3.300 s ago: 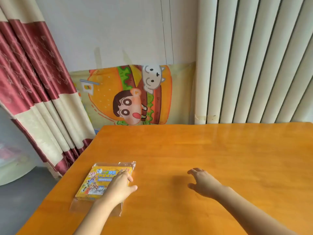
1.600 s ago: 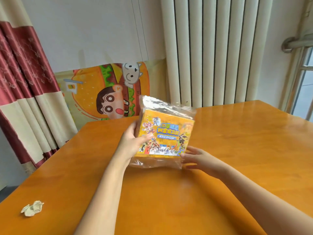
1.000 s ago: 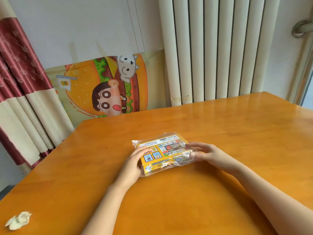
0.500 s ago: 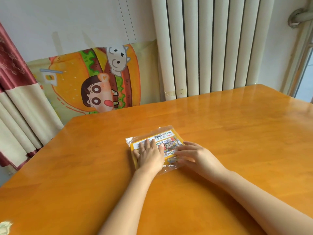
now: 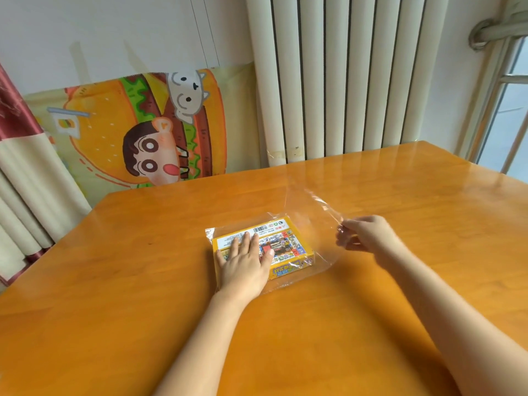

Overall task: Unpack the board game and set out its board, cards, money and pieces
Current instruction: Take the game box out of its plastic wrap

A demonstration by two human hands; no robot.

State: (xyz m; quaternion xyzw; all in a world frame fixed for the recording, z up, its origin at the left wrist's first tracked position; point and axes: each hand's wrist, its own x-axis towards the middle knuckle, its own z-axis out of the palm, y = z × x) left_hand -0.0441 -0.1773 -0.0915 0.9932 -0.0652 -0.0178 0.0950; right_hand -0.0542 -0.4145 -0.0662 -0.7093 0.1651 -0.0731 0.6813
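A yellow board game box point(image 5: 288, 247) lies back side up in the middle of the orange table point(image 5: 143, 281), partly inside a clear plastic bag point(image 5: 311, 221). My left hand point(image 5: 245, 261) presses flat on the box's left half, fingers straight. To the right, my right hand point(image 5: 363, 235) pinches the bag's loose flap, which is stretched up and to the right, away from the box.
A white radiator point(image 5: 337, 78) and a cartoon burger poster point(image 5: 143, 132) stand against the wall behind the table. A red and cream curtain point(image 5: 17, 167) hangs at the left. A window frame point(image 5: 503, 110) is at the far right.
The box went from the table's left edge, lifted in both hands, then flipped face down at the centre. Since half a second ago my right hand has pulled the bag's flap out to the right.
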